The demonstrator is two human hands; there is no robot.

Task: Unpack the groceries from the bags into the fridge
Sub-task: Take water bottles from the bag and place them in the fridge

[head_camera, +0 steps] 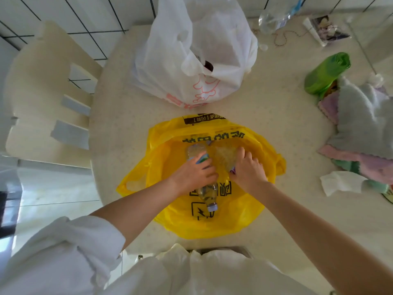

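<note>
A cream chair (42, 92) stands beside the table (276, 128) — on it folded cloths (365, 133), a green roll (325, 73), a tissue (340, 183).

The pale round table (276, 116) carries a yellow bag (212, 226), white bag (170, 60), green roll (325, 73) and folded cloths (361, 128).

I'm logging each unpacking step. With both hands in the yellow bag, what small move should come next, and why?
Probably lift the left hand up and out with the bottle it grips. The yellow bag is already spread open on the table, and the right hand is curled on a second bottle, so little blocks the lift.
</note>
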